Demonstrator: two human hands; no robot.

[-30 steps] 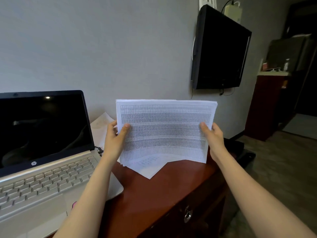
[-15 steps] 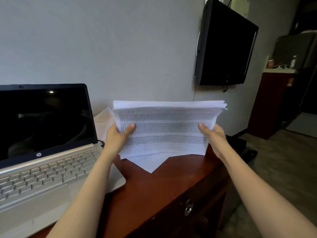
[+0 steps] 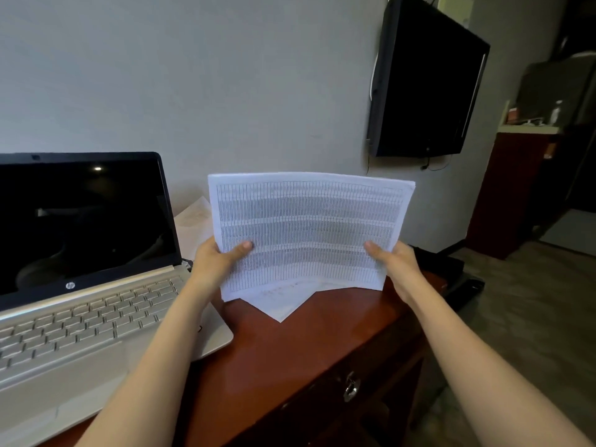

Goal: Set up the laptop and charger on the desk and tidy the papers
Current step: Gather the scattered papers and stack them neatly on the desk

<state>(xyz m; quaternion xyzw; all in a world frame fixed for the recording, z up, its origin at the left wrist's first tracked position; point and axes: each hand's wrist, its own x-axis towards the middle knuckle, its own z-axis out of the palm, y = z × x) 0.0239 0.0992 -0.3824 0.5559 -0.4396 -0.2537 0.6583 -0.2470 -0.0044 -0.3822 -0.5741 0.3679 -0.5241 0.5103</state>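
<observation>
Reddish wooden counter (image 3: 290, 356) against a grey wall carries an open laptop (image 3: 80, 304) at its left end. The printed stack (image 3: 306, 230) is held upright over the right half, long axis left to right, just above a skewed loose sheet (image 3: 280, 306). Left hand (image 3: 214, 262) and right hand (image 3: 395, 259) each pinch one short side, equally near. Likely next move: lower it squarely.
</observation>
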